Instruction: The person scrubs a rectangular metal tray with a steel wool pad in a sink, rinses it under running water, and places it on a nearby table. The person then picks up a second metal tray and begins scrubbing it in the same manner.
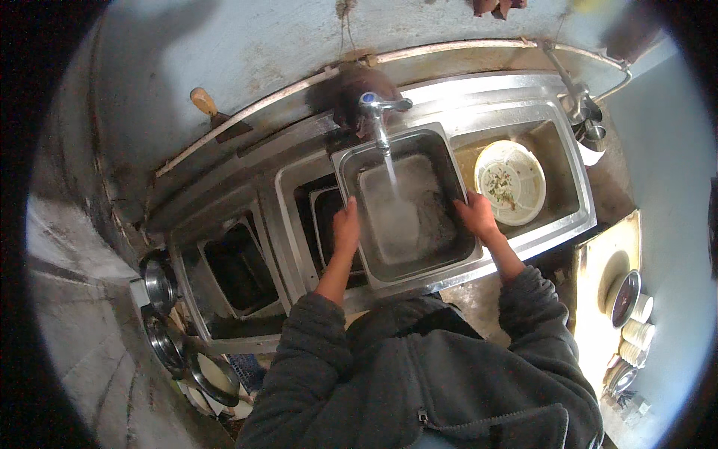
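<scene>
A deep rectangular steel pan (406, 268) rests across the divider between two basins of a steel sink. My left hand (346, 225) grips its left rim, thumb on top, and my right hand (477, 215) holds the right rim. Water (391, 171) runs from the chrome faucet (381, 126) into the pan, where cloudy water (392, 224) covers the bottom. A pale plastic strainer basket (527, 193) with green and brown food scraps sits in the right basin (561, 168). Another pan (322, 216) is partly hidden under the left side of the held one.
In the left basin (196, 306) stands another dark rectangular pan (241, 269). Metal bowls (162, 337) are stacked at the lower left. Utensils fill a white container (592, 152) at the right, above a table (597, 269) with stacked bowls (638, 334). A scraper (205, 104) hangs behind the wall pipe (454, 47).
</scene>
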Tool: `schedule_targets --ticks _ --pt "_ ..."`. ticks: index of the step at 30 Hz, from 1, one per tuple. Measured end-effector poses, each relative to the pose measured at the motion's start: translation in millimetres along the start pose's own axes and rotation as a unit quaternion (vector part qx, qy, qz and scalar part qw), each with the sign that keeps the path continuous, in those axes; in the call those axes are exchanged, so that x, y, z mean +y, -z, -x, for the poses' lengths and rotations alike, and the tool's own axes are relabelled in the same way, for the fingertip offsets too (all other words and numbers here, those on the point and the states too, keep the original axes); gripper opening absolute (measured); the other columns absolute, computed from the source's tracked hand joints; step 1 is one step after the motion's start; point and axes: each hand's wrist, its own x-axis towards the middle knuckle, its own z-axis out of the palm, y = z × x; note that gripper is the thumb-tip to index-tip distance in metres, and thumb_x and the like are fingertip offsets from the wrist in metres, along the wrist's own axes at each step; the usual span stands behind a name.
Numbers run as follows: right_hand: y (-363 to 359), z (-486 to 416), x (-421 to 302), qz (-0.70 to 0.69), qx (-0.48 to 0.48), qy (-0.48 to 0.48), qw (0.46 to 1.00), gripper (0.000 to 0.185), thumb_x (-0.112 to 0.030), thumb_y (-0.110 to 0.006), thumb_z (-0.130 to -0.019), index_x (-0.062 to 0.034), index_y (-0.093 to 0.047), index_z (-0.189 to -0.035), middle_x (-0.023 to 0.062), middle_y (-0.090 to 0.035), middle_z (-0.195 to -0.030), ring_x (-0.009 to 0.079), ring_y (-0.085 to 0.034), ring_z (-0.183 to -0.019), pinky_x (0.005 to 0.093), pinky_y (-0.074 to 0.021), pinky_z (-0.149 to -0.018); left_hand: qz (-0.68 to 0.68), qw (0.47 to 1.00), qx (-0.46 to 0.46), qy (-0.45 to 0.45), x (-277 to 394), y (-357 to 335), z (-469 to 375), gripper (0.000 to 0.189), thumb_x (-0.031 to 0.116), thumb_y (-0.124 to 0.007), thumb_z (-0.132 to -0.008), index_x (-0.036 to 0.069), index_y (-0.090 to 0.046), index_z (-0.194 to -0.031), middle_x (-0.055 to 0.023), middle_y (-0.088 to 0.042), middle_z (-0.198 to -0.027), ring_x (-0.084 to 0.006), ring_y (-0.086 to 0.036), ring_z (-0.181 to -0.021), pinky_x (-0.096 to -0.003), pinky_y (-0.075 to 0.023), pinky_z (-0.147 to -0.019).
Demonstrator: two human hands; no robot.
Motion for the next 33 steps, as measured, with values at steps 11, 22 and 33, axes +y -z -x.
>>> schedule_targets --ticks 11,22,33 --pt "-46 32 -20 0.232 0.012 0.261 0.937 0.063 -0.013 -0.072 -0.086 -0.0082 -0.047 -0.143 0.0216 -0.047 -0.148 0.0424 -0.054 -0.127 0.0486 -0.0519 -0.099 0.045 0.997 0.048 -0.045 -6 -8 -1 0.064 0.049 -0.051 -0.103 -0.010 -0.064 -0.081 -0.0255 -0.059 -0.069 -0.0370 -0.056 -0.066 -0.0482 -0.0448 -0.069" --pt "-184 16 -14 0.190 -0.320 0.274 0.887 0.060 -0.030 -0.067 -0.089 -0.0047 -0.050 -0.140 0.0262 -0.062 -0.128 0.0441 -0.059 -0.118 0.0503 -0.0504 -0.098 0.085 0.994 0.039 -0.059 4 0 4 0.063 0.049 -0.052 -0.102 -0.011 -0.066 -0.086 -0.0297 -0.063 -0.075 -0.0432 -0.062 -0.072 -0.0479 -0.0470 -0.070" --pt "-16 25 -44 0.125 0.158 0.153 0.968 0.056 -0.019 -0.073 -0.089 -0.0036 -0.051 -0.139 0.0259 -0.053 -0.139 0.0460 -0.050 -0.128 0.0472 -0.0453 -0.106 -0.009 0.999 -0.004 -0.046 0 4 1 0.060 0.048 -0.050 -0.103 -0.009 -0.067 -0.093 -0.0312 -0.066 -0.085 -0.0502 -0.063 -0.084 -0.0516 -0.0478 -0.074"
